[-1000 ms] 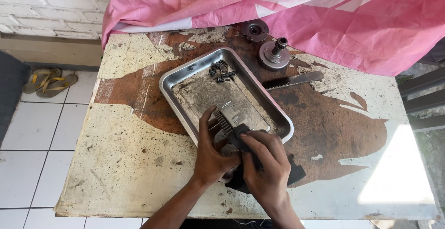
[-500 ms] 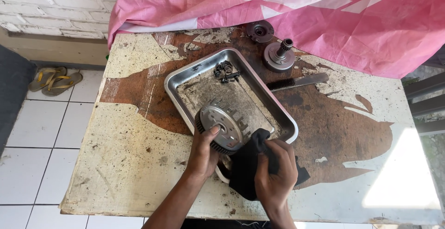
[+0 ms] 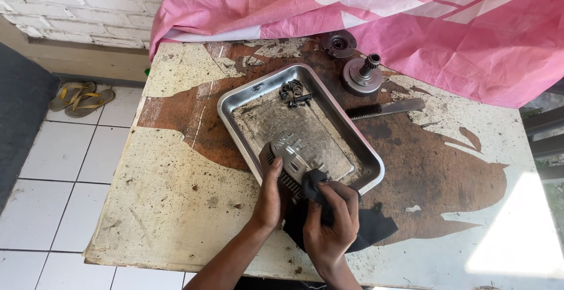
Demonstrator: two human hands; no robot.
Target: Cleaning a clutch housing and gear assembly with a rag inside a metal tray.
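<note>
A round toothed metal part (image 3: pixel 292 159) is held tilted over the near corner of the metal tray (image 3: pixel 235 99). The left hand (image 3: pixel 271 199) is clamped on its near-left rim. A dark rag (image 3: pixel 376 226), pinched in the right hand (image 3: pixel 329 225), is pressed on its near-right side.

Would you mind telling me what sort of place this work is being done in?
Probably a small repair workshop, perhaps for engines. A greasy metal tray sits on a stained table; the left hand holds a toothed metal part while the right hand presses a black rag to it.
</note>
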